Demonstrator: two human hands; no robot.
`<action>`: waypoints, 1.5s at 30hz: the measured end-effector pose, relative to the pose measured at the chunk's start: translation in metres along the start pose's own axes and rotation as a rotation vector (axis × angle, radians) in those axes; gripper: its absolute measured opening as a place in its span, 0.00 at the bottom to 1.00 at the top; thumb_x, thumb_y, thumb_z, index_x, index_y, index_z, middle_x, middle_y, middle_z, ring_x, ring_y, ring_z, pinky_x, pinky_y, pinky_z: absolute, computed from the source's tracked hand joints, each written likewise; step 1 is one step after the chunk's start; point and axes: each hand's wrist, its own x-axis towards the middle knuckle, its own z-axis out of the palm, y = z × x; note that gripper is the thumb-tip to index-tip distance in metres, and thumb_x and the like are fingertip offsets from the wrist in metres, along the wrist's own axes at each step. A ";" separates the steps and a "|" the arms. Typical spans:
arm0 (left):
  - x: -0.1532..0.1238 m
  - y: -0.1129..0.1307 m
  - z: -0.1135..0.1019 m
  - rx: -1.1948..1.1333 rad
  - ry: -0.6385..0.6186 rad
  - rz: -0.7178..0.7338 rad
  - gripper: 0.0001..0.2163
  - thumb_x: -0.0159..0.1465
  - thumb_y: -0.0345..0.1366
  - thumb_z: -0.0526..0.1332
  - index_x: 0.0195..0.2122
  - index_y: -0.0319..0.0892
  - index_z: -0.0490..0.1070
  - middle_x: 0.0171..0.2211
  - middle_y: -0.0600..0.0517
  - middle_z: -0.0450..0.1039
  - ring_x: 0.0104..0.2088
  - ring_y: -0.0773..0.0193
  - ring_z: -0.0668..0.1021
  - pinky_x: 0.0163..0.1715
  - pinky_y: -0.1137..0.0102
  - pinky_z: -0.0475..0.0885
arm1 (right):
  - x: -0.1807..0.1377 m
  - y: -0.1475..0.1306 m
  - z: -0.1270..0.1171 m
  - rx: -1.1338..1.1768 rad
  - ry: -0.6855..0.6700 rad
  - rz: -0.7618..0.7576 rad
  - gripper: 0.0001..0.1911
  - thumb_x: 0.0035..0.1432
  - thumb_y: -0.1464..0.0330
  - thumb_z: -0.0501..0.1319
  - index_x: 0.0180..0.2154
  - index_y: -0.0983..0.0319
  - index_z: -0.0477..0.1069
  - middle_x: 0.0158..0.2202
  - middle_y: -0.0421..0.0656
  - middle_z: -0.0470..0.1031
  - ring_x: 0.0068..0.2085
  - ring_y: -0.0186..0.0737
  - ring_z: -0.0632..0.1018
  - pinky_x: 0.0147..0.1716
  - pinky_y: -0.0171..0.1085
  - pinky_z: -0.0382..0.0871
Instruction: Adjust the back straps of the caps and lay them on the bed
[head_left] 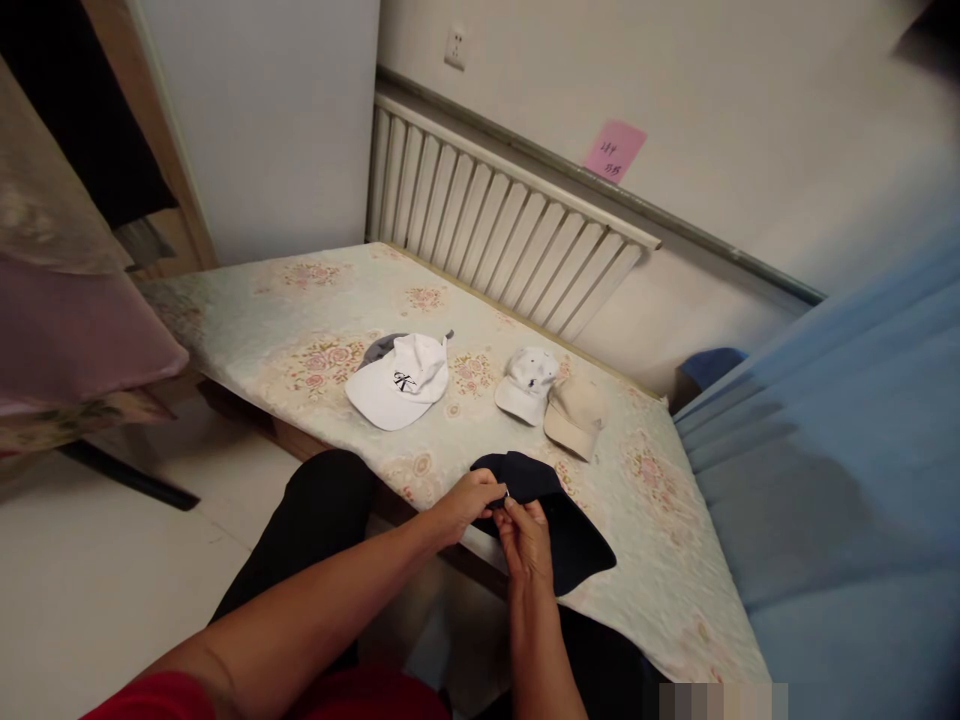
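A dark navy cap [574, 535] is in front of me at the near edge of the bed, its brim pointing right and toward me. Both hands pinch it at the back, around a small shiny piece that looks like a strap buckle. My left hand [472, 500] is closed on the cap's left side. Close beside it, my right hand [527, 540] is closed too, fingertips pressed together by the shiny piece. The strap itself is mostly hidden by my fingers.
A white cap with black letters [401, 380] overlaps a grey cap [381, 347] on the floral bed cover [247, 310]. Further right, a small white cap [527, 385] touches a beige cap [576, 415]. A radiator [495, 215] lines the wall; a blue curtain [832, 480] hangs right.
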 end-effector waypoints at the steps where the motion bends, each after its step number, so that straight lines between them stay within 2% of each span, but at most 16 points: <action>1: 0.000 0.000 -0.002 0.003 -0.026 0.008 0.13 0.52 0.43 0.62 0.25 0.41 0.60 0.24 0.57 0.64 0.27 0.68 0.70 0.30 0.72 0.63 | 0.000 0.000 -0.001 0.006 -0.005 -0.002 0.14 0.39 0.72 0.71 0.31 0.61 0.72 0.26 0.35 0.74 0.25 0.29 0.72 0.25 0.30 0.67; 4: -0.001 0.001 -0.008 -0.003 -0.116 0.017 0.13 0.53 0.44 0.62 0.27 0.41 0.62 0.26 0.56 0.64 0.29 0.68 0.71 0.33 0.70 0.65 | 0.001 0.000 -0.004 0.010 -0.013 -0.006 0.14 0.39 0.73 0.71 0.31 0.61 0.72 0.25 0.34 0.73 0.23 0.27 0.70 0.24 0.29 0.66; 7: 0.000 0.000 -0.013 -0.007 -0.136 0.007 0.13 0.50 0.42 0.64 0.29 0.41 0.62 0.27 0.56 0.65 0.29 0.68 0.71 0.33 0.69 0.66 | 0.001 0.001 -0.005 0.009 -0.013 0.006 0.13 0.40 0.73 0.71 0.32 0.61 0.72 0.26 0.34 0.74 0.24 0.28 0.71 0.25 0.29 0.66; 13: 0.003 -0.007 -0.010 -0.013 -0.081 0.028 0.13 0.51 0.43 0.63 0.29 0.41 0.60 0.25 0.57 0.65 0.27 0.69 0.72 0.30 0.71 0.66 | 0.000 0.001 -0.004 0.014 -0.016 0.028 0.14 0.40 0.73 0.71 0.32 0.61 0.73 0.26 0.35 0.74 0.26 0.29 0.73 0.26 0.30 0.67; 17: 0.003 -0.013 -0.004 0.033 0.019 0.036 0.13 0.53 0.43 0.61 0.28 0.41 0.59 0.22 0.58 0.63 0.24 0.71 0.69 0.24 0.75 0.62 | -0.001 0.000 -0.003 0.028 -0.014 0.023 0.14 0.40 0.73 0.71 0.31 0.60 0.72 0.29 0.36 0.75 0.30 0.32 0.75 0.31 0.33 0.70; 20: 0.002 -0.015 0.000 0.072 0.069 0.038 0.12 0.53 0.43 0.60 0.27 0.42 0.59 0.20 0.59 0.61 0.22 0.72 0.66 0.22 0.76 0.59 | -0.002 0.000 -0.002 0.046 -0.009 0.011 0.15 0.39 0.74 0.71 0.33 0.60 0.72 0.30 0.37 0.75 0.30 0.32 0.75 0.29 0.32 0.69; 28: 0.002 -0.015 -0.001 -0.011 0.081 0.019 0.11 0.52 0.41 0.60 0.28 0.42 0.59 0.20 0.58 0.65 0.21 0.71 0.68 0.20 0.76 0.56 | -0.004 -0.001 -0.004 0.084 -0.111 0.019 0.17 0.43 0.75 0.68 0.37 0.57 0.73 0.31 0.36 0.74 0.29 0.29 0.73 0.33 0.32 0.69; 32: 0.002 -0.015 -0.002 -0.029 0.069 0.021 0.12 0.53 0.42 0.60 0.28 0.42 0.59 0.20 0.58 0.66 0.22 0.71 0.68 0.20 0.76 0.56 | -0.004 -0.002 -0.003 0.062 -0.111 0.030 0.17 0.42 0.75 0.67 0.37 0.57 0.72 0.30 0.36 0.73 0.29 0.29 0.72 0.34 0.32 0.69; 36: 0.001 -0.014 -0.002 -0.003 0.060 -0.003 0.12 0.53 0.42 0.60 0.28 0.41 0.59 0.20 0.58 0.65 0.21 0.72 0.68 0.20 0.77 0.56 | -0.003 -0.002 -0.003 0.029 -0.065 0.029 0.16 0.40 0.74 0.68 0.35 0.58 0.72 0.28 0.35 0.73 0.27 0.28 0.72 0.32 0.31 0.70; 42: 0.000 -0.009 0.001 0.043 0.101 -0.007 0.11 0.54 0.41 0.60 0.28 0.42 0.59 0.19 0.60 0.62 0.20 0.73 0.65 0.19 0.77 0.56 | 0.000 -0.001 0.003 -0.122 0.165 -0.005 0.17 0.34 0.69 0.72 0.29 0.61 0.69 0.24 0.34 0.71 0.23 0.27 0.72 0.23 0.28 0.68; 45: 0.000 -0.008 0.003 0.044 0.127 0.018 0.09 0.55 0.39 0.59 0.27 0.42 0.58 0.19 0.60 0.60 0.19 0.74 0.65 0.19 0.77 0.57 | -0.003 -0.001 0.006 -0.161 0.223 0.003 0.15 0.34 0.67 0.71 0.25 0.63 0.68 0.20 0.34 0.70 0.21 0.27 0.72 0.22 0.27 0.68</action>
